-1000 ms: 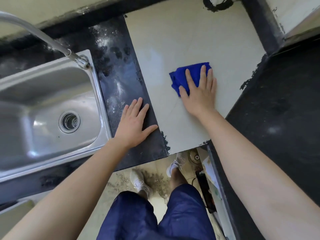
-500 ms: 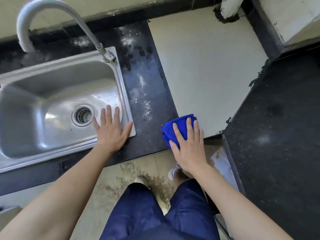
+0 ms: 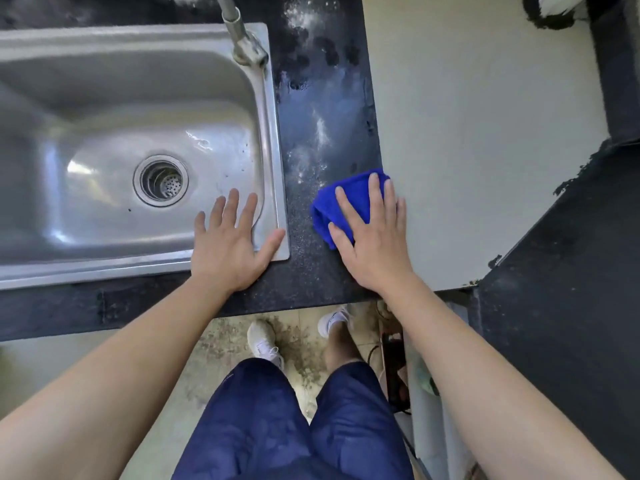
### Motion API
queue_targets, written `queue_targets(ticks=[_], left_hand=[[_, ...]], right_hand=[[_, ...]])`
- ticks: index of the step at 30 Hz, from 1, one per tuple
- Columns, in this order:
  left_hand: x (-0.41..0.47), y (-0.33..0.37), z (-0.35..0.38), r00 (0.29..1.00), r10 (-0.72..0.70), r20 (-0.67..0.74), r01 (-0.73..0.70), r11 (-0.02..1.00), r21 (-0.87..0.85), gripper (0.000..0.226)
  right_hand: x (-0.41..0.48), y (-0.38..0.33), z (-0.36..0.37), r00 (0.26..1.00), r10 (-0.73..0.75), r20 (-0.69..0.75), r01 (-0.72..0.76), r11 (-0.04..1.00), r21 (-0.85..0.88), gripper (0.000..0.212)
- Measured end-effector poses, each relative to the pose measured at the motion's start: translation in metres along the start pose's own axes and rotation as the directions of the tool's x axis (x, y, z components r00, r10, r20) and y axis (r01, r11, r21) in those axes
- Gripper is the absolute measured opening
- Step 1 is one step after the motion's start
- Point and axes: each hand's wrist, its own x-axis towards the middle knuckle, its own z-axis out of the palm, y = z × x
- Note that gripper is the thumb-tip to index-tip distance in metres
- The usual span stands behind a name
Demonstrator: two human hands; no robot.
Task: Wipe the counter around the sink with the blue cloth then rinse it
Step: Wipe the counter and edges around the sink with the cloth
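Note:
The blue cloth [image 3: 341, 199] lies bunched on the dark counter strip [image 3: 311, 140], just right of the steel sink [image 3: 104, 140] and at the edge of the pale counter panel [image 3: 478, 140]. My right hand [image 3: 375, 237] presses flat on the cloth with straight, spread fingers. My left hand [image 3: 230, 245] rests flat over the sink's front right corner, fingers spread, holding nothing. White dusty smears mark the dark strip above the cloth.
The tap's base [image 3: 247, 51] stands at the sink's back right corner. A second dark counter [image 3: 571, 306] runs along the right. The counter's front edge is just below my wrists, with the floor and my feet [image 3: 265, 341] beneath.
My right hand slid the cloth from the pale panel down and left onto the dark strip. My left hand shifted from the strip to the sink's corner.

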Motion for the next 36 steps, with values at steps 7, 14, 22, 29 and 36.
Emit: queue_targets(ticks=[7,14,22,29,36], left_hand=[[0.001,0.0,0.0,1.0,-0.01,0.002,0.01,1.0,-0.013,0.095],[0.001,-0.001,0.001,1.0,-0.008,-0.005,0.008,1.0,-0.014,0.093],[0.001,0.0,-0.001,1.0,0.007,0.03,-0.006,0.999,-0.041,0.094],[0.001,0.0,-0.003,0.999,0.006,0.05,-0.004,1.0,-0.026,0.095],[0.002,-0.002,-0.004,0.997,0.004,0.072,-0.002,1.0,-0.023,0.095]], right_hand=[[0.159,-0.032,-0.042,1.0,0.005,0.027,-0.005,1.0,-0.011,0.061],[0.088,-0.047,-0.016,0.99,-0.14,-0.022,0.139,0.99,-0.013,0.061],[-0.06,-0.008,0.016,0.957,-0.278,0.085,0.279,0.96,-0.003,0.062],[0.119,-0.043,-0.034,0.986,-0.145,0.086,0.148,0.989,-0.031,0.061],[0.221,-0.068,-0.064,0.993,-0.064,0.102,0.068,0.997,-0.042,0.061]])
